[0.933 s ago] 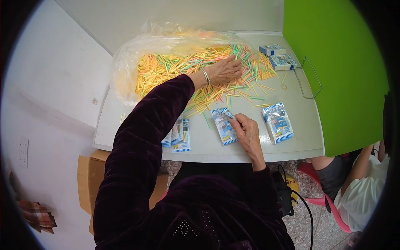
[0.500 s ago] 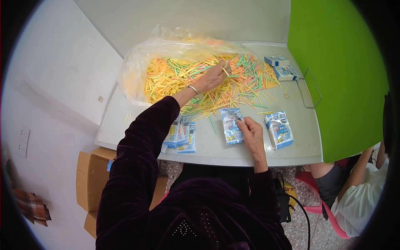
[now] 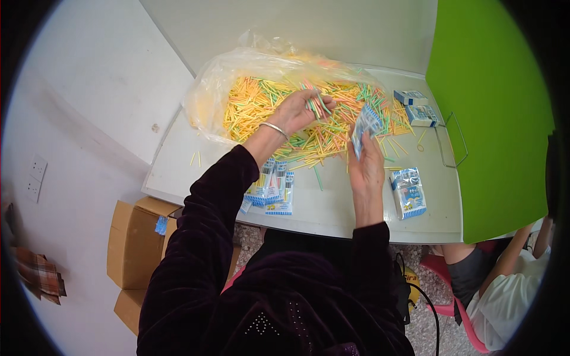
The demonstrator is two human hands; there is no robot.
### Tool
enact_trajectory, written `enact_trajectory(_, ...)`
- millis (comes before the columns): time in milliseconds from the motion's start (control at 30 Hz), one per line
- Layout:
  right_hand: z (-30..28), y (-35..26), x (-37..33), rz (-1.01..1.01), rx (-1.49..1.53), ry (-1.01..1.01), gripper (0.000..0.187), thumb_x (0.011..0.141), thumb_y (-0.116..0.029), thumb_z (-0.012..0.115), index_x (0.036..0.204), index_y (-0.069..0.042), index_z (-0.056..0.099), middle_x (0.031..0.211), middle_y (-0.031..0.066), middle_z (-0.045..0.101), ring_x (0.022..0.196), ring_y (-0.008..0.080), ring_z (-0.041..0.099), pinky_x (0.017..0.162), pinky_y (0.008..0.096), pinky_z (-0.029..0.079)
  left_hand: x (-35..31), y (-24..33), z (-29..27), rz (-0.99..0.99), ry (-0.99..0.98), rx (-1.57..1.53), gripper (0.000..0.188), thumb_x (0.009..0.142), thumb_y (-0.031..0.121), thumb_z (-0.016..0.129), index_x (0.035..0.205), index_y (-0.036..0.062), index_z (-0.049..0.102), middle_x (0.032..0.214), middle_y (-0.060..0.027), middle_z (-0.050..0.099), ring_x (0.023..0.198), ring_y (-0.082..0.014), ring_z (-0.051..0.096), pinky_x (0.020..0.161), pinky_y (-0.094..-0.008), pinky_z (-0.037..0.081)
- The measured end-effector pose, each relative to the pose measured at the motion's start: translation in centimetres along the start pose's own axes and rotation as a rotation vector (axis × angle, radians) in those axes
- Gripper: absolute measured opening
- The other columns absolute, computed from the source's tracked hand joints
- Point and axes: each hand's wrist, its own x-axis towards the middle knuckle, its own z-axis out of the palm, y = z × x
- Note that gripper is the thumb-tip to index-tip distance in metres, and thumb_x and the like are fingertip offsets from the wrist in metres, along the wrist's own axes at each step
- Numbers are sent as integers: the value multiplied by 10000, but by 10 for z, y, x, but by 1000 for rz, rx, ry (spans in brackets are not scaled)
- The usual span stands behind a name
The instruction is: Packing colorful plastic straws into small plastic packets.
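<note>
A big heap of thin yellow, green, pink and orange sticks (image 3: pixel 255 113) lies in a clear plastic bag (image 3: pixel 205 89) on the table. Above the heap, my left hand (image 3: pixel 297 111) is closed around a small bunch of coloured sticks (image 3: pixel 317 105). To its right my right hand (image 3: pixel 367 163) grips a blue and white packet (image 3: pixel 367 123), which is raised and tilted off the table. Whether the packet's top is open, I cannot tell. Several filled packets (image 3: pixel 279 190) overlap near the table's front, below my left forearm. A stack of flat packets (image 3: pixel 408 193) lies right of my right hand.
Blue and white bundles (image 3: pixel 421 115) lie at the back right beside a bent wire stand (image 3: pixel 452 142). A green panel (image 3: pixel 493 118) borders the table's right side. Open cardboard boxes (image 3: pixel 133 249) stand low at the left. Another person (image 3: pixel 510 291) sits at the right.
My right hand has lifted the packet from the table toward the heap. My left hand, earlier reaching into the sticks, has turned and come up with a bunch. The view has shifted slightly.
</note>
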Motion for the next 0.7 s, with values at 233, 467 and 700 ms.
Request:
enact_trajectory(233, 11, 43, 41, 14, 403, 91, 179, 917, -135, 475, 1029, -10, 538, 988, 102, 607, 933, 208, 565, 901, 359, 440, -10, -56, 13, 0, -102, -150, 179, 875, 66, 483, 988, -73, 488, 893, -167, 597, 805, -245, 611, 761, -344, 513)
enact_trajectory(467, 4, 44, 45, 47, 436, 132, 176, 926, -141, 461, 1002, -5, 542, 962, 103, 598, 928, 225, 562, 891, 354, 445, -14, -78, 21, 225, -61, -58, 149, 848, 17, 533, 992, -22, 522, 894, -106, 598, 827, -177, 594, 759, -292, 507)
enact_trajectory(700, -2, 39, 47, 14, 388, 65, 216, 931, -136, 451, 1100, -10, 499, 1062, 106, 576, 992, 219, 548, 918, 353, 430, -17, -71, 27, 236, -62, 5, 108, 909, 77, 484, 973, -3, 517, 871, -85, 595, 789, -150, 566, 730, -284, 481)
